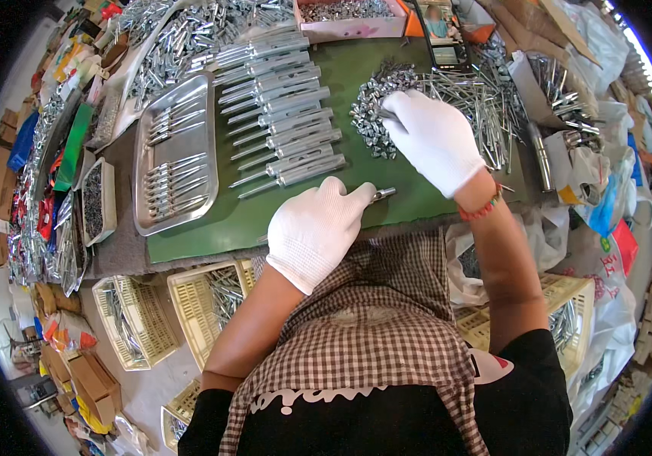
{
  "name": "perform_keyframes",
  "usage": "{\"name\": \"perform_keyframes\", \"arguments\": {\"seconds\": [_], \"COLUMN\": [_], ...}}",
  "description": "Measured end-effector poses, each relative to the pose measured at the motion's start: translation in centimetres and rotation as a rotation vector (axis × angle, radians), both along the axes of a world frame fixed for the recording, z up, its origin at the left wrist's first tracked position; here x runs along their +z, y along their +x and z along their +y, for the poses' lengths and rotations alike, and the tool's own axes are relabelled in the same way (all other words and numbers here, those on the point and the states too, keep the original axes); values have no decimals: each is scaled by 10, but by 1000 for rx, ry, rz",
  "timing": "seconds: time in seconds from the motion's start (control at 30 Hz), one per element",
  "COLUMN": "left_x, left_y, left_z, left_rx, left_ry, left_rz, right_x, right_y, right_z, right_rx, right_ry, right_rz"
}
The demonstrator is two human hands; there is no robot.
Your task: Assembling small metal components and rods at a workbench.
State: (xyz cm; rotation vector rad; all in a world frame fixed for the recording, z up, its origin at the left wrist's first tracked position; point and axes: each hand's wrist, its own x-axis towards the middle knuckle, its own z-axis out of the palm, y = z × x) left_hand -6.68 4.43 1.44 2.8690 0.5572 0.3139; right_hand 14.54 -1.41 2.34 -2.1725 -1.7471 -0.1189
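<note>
My left hand (314, 232), in a white knit glove, is closed around a slim silver metal shaft (384, 193) at the front of the green mat. The shaft's end sticks out past my fingertips; my hand covers most of the rest. My right hand (434, 138), also gloved, reaches into a pile of small silver metal fittings (371, 125). Its fingers are pinched together at the pile, and what is between them is hidden. Left of the pile lies a column of slotted metal bodies with thin rods (288, 125), side by side.
A steel tray (140, 194) holds thin metal pieces in two groups. Loose thin rods (485, 114) lie right of the fittings. A pink-white box (352, 29) and a phone (441, 34) stand at the back. Yellow crates (189, 304) sit below the table's front edge.
</note>
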Motion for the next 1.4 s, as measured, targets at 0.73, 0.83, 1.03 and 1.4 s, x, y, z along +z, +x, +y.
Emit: {"name": "perform_keyframes", "arguments": {"seconds": [0.73, 0.83, 1.03, 1.4], "left_x": [-3, -3, -2, -5], "left_y": [-1, -1, 0, -1], "left_z": [-4, -4, -5, -5], "left_rx": [22, 31, 47, 44], "left_ry": [-59, -54, -73, -62], "left_rz": [-63, -19, -7, -35], "right_x": [-23, -26, -27, -25], "right_y": [-60, -42, -13, -34], "right_z": [-62, -58, -35, -54], "right_rx": [-40, -177, -383, -270], "right_ry": [152, 249, 262, 136], "right_rz": [298, 358, 217, 275]}}
